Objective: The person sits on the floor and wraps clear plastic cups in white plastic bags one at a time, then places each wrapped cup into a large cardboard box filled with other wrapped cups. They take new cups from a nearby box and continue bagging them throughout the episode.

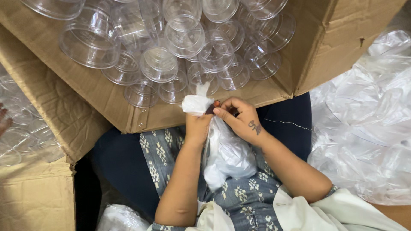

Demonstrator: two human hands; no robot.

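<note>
My left hand (pixel 198 126) grips the gathered neck of a small white plastic bag (pixel 229 156) that hangs down over my lap. My right hand (pixel 239 119) pinches the same neck from the right, fingers closed on the twisted top, where a dark band or tie shows between the fingertips. The bag's white tuft (pixel 197 102) sticks up above my left hand. Both hands are just in front of the edge of a big cardboard box (pixel 317 47) lying on its side, full of several clear plastic cups (pixel 159 64).
A heap of crumpled clear plastic sheeting (pixel 368 124) lies at the right. Another cardboard box (pixel 34 196) stands at the lower left, with clear cups (pixel 21 137) behind it. Another person's fingertips (pixel 4 119) show at the left edge. A white bag (pixel 122 218) lies below.
</note>
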